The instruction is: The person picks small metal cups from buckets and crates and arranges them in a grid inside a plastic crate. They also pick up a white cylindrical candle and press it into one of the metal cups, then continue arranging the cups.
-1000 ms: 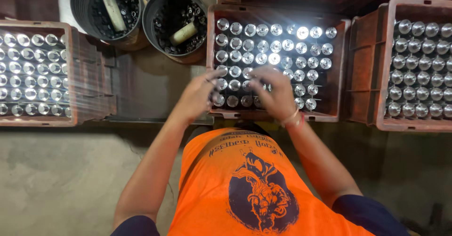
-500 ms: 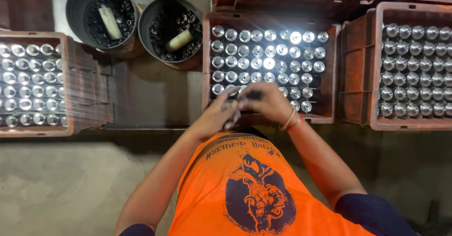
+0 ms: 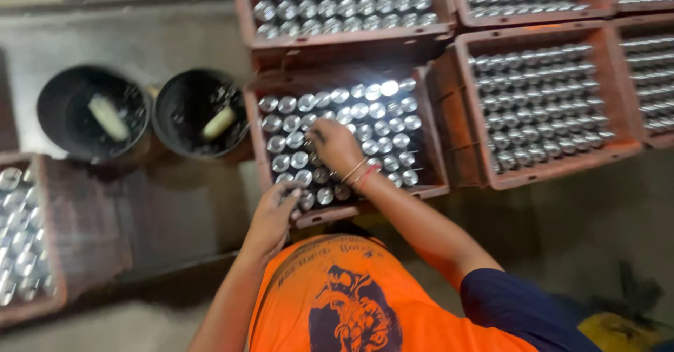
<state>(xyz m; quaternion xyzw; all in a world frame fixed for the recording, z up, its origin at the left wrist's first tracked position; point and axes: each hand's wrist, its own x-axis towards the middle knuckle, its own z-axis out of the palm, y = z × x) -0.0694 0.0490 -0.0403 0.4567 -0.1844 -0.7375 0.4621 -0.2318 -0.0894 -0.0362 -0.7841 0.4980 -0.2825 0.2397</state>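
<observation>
A reddish-brown crate (image 3: 393, 196) packed with several upright shiny metal cylinders (image 3: 382, 124) stands in front of me. My right hand (image 3: 335, 147), with bands on the wrist, reaches into the crate's left middle, its fingertips pinched on one cylinder top. My left hand (image 3: 275, 215) rests curled at the crate's near-left corner, touching the front row of cylinders. Blur hides whether it holds one.
Two black buckets (image 3: 91, 113) (image 3: 203, 116), each with a pale stick inside, stand left of the crate. More crates full of the same cylinders sit on the right (image 3: 554, 166), behind (image 3: 344, 39) and at the far left (image 3: 35, 310). The floor is grey concrete.
My hands were together at the crate's near row. The right hand has now moved deeper into the crate, the left has stayed at the near-left corner. The view has shifted and tilted.
</observation>
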